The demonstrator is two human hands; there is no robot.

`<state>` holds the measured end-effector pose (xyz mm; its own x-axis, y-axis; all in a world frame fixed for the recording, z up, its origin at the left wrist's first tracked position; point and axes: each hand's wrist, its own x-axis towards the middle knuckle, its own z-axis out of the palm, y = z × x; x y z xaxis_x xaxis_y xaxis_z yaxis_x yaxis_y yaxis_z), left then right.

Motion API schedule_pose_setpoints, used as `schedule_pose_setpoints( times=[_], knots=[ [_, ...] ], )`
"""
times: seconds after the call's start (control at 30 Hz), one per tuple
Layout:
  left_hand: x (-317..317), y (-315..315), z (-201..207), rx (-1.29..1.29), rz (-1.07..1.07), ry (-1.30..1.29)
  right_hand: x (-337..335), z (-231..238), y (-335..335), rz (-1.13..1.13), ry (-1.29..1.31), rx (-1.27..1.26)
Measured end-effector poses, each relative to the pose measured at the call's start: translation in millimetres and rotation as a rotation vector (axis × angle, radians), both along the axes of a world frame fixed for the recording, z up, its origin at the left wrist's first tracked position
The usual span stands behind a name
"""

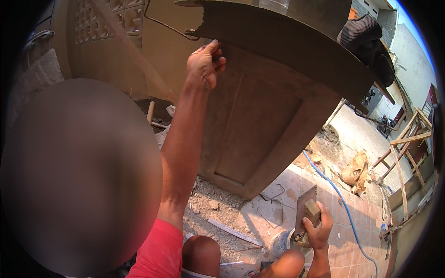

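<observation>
My left hand (207,65) is raised on a stretched arm, just under the broken left end of a grey cement ledge (278,37). Its fingers are curled in, and whether something small is pinched between them cannot be made out. Below the ledge stands a brown-grey plastered pillar (264,116) with a recessed panel. Low on the right, my right hand (319,229) is closed around the block handle of a plastering float (303,204), its flat plate tilted upright. Directly beneath the float is a bucket (280,242), partly hidden by the hand and my knee.
Bent wire rods (273,206) and a pale strip (235,232) lie on the rubble beside the pillar. A blue hose (345,206) crosses the tiles. Farther right are a crumpled paper bag (357,171) and a wooden frame (403,153). A blurred oval hides much of the left.
</observation>
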<state>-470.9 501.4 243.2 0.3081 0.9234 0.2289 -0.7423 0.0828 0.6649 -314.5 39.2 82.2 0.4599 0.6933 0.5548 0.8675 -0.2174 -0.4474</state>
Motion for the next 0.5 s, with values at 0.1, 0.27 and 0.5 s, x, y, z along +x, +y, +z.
schedule_pose_setpoints(
  times=[0.1,0.27,0.5],
  knots=[
    [-2,-5,-5,-0.009,0.015,0.011,1,-2,1,0.001,-0.006,-0.002],
    [-28,-21,-42,0.097,0.018,0.004,2,-7,1,0.011,-0.026,-0.015],
    [-77,-79,-153,0.258,-0.063,0.178,-1,-13,1,-0.009,0.067,-0.055]
  ],
)
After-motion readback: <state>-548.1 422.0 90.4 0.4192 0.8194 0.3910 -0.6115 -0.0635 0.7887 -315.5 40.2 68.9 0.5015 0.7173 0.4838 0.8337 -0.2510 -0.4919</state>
